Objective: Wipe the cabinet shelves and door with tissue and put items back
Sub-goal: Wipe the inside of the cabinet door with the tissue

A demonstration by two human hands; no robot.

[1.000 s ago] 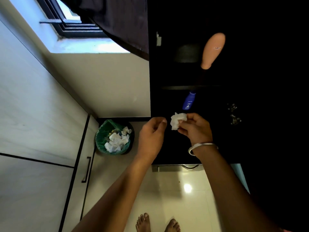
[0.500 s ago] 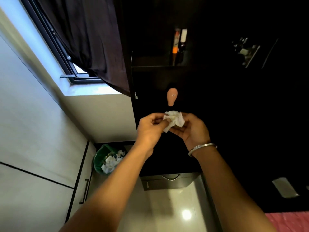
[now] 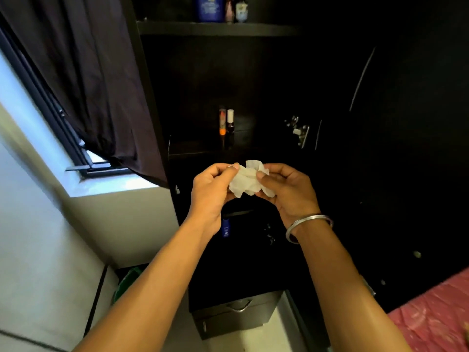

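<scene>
A crumpled white tissue (image 3: 247, 180) is held between both hands in front of the dark open cabinet (image 3: 253, 85). My left hand (image 3: 212, 191) pinches its left edge and my right hand (image 3: 288, 193), with a metal bangle on the wrist, pinches its right edge. On the middle shelf (image 3: 193, 148) stand two small tubes (image 3: 225, 123). Bottles (image 3: 220, 7) stand on the top shelf (image 3: 215, 29). A small blue bottle (image 3: 225, 227) shows on a lower shelf behind my left wrist. The cabinet door (image 3: 406, 148) hangs open at the right.
A dark curtain (image 3: 83, 80) covers the window (image 3: 83, 158) at the left. A green bin (image 3: 127, 283) stands on the floor, partly hidden by my left arm. A grey drawer unit (image 3: 236, 313) sits below the cabinet. Pink bedding (image 3: 436, 316) lies at the lower right.
The view has tilted upward, bringing the upper shelves into sight. My hands have spread the tissue wider between them; the peach-coloured object is hidden behind them now.
</scene>
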